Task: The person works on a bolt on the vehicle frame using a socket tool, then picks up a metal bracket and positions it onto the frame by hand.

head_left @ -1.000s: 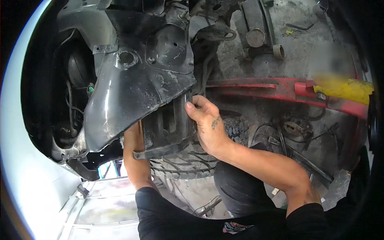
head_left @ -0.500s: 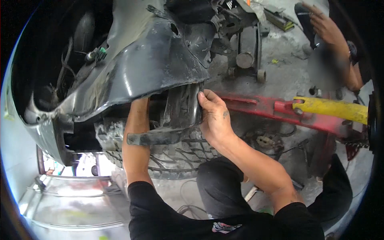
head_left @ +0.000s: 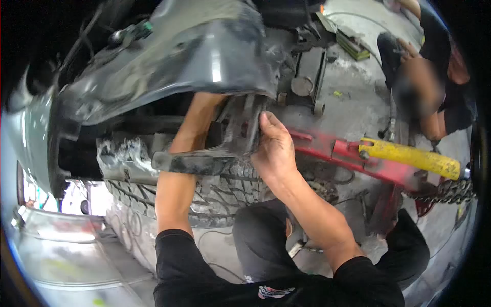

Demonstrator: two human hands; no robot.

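Observation:
My right hand is closed on the right edge of a dark, L-shaped metal bracket, its thumb pointing up along the front. The lower leg of this bracket runs left across my left forearm. That forearm reaches up behind the bracket and under a dark grey body panel. My left hand is hidden behind the panel, so its fingers do not show. The bracket's upper end meets the panel's lower edge; whether it is fastened there I cannot make out.
A dirty tyre lies under my arms. To the right are a red metal beam, a yellow cylinder and a chain. A wheeled floor jack stands behind. Another person is at the upper right.
The view has shifted. My left forearm now slants further right under the panel, and the bracket sits slightly higher in view. My right hand keeps hold of the bracket.

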